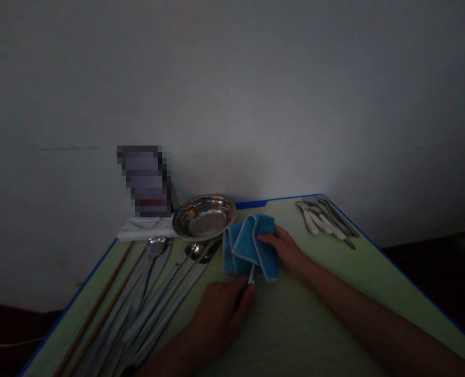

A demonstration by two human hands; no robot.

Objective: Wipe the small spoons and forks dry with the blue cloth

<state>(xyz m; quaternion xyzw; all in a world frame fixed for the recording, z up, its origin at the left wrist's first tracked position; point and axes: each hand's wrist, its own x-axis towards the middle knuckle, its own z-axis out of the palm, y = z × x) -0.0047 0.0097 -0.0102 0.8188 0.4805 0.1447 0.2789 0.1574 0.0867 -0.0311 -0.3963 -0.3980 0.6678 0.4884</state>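
My left hand [227, 309] is closed around the pale, shiny handle [252, 274] of a piece of cutlery. Its far end disappears under a blue cloth [254, 243] with a light edge, so I cannot tell its kind. The cloth is folded over that end, and my right hand [287, 250] grips it from the right side, thumb on top. Just beyond the cloth, to the left, stands a round steel bowl [205, 217]. Left of my left hand, long-handled metal cutlery [169, 285] lies in a spread row, with a spoon [157, 243] among it.
Wooden chopsticks [110, 277] lie along the left side of the green table [314, 324]. At the far right corner rests a group of cutlery [324, 220], some with white handles. A blurred upright panel [145, 180] stands on a white base [144, 229] near the wall.
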